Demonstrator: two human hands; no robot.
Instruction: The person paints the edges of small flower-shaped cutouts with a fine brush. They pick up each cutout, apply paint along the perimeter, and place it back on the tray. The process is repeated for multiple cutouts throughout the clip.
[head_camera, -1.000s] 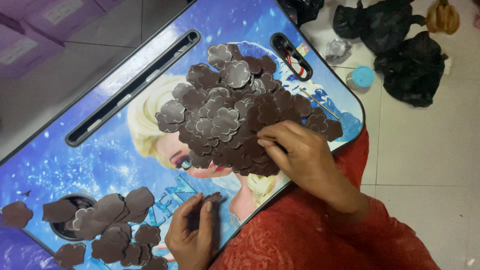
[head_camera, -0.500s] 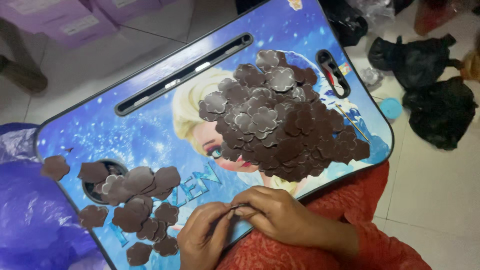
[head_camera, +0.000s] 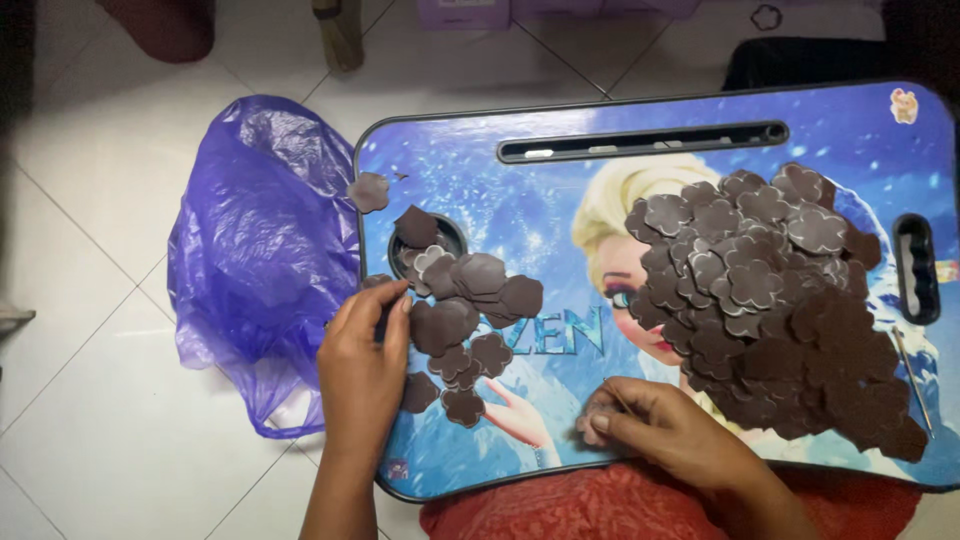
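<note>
From the head view, looking straight down, a blue printed lap worktop (head_camera: 480, 180) rests over the person's knees, with red cloth (head_camera: 620, 505) showing under its near edge.

The left hand (head_camera: 362, 365) lies at the worktop's left edge, fingers held loosely together and stretched forward, their tips touching the small heap of brown flower-shaped cutouts (head_camera: 465, 310). That heap spreads just to the right of and beyond the fingertips, partly covering the round cup recess (head_camera: 452, 232) set into the board. One loose cutout (head_camera: 368, 191) sits beyond the hand, on the worktop's far left rim, apart from the heap.

The right hand (head_camera: 655, 425) rests near the front edge, well apart from the left hand. Its thumb and fingers are curled in and pinched on a single brown cutout (head_camera: 592, 412), which peeks out at the left of the knuckles; a thin pale line, perhaps a thread or needle, crosses the fingers, too fine to tell which.

The big pile of brown cutouts (head_camera: 770, 300) lies just beyond and to the right of the right hand, nearly touching its knuckles. A long slot (head_camera: 645, 143) runs along the worktop's far side, and a short slot (head_camera: 916, 268) sits past the big pile.

Left of the left hand, on the white tiled floor (head_camera: 90, 200), lies a crumpled purple plastic bag (head_camera: 265, 250), against the worktop's edge.
</note>
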